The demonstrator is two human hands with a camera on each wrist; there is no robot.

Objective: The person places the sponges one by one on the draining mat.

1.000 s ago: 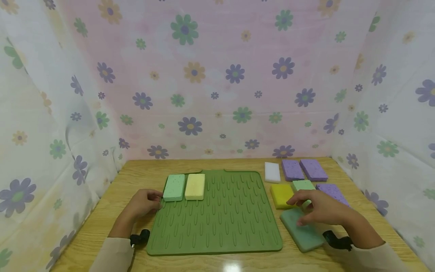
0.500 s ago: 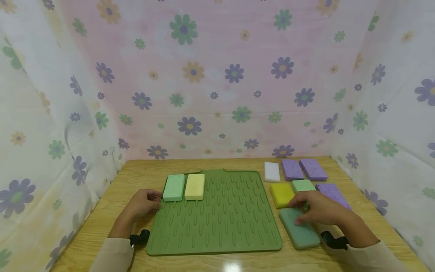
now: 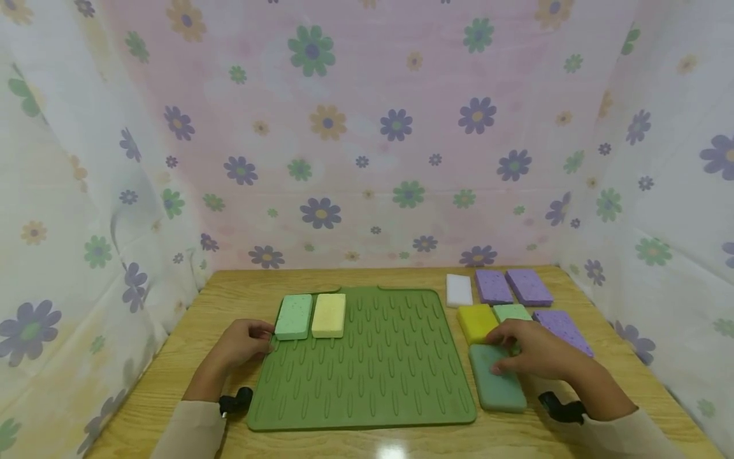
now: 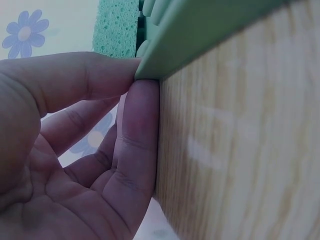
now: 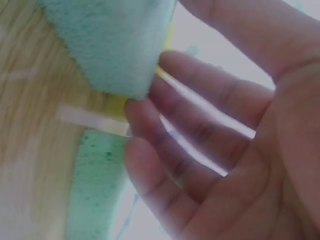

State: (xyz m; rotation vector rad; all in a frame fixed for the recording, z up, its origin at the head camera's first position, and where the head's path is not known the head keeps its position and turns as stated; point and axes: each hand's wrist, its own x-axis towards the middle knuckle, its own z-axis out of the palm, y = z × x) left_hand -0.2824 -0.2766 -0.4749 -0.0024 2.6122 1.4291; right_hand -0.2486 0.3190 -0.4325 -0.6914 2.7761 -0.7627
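Note:
On the table (image 3: 401, 443) lies a ribbed green silicone mat (image 3: 367, 382). My left hand (image 3: 241, 344) rests at its left edge, thumb and finger touching the rim in the left wrist view. A light green sponge (image 3: 294, 317) and a pale yellow sponge (image 3: 329, 315) sit side by side at the mat's far left. Right of the mat, my right hand (image 3: 533, 350) pinches the far end of a blue-green sponge (image 3: 497, 389), thumb on top and fingertips at its end in the right wrist view. Just beyond it is a bright yellow sponge (image 3: 476, 322).
A white sponge (image 3: 459, 291) and two purple sponges (image 3: 493, 286) stand at the back right. Another light green sponge (image 3: 512, 312) is partly behind my right hand, beside a third purple sponge (image 3: 562, 331). Floral cloth (image 3: 367, 159) encloses the back and sides.
The blue-green sponge has swung straighter and shifted left and away from me, with my right hand. The bright yellow sponge has slid slightly farther back. My left hand stays put.

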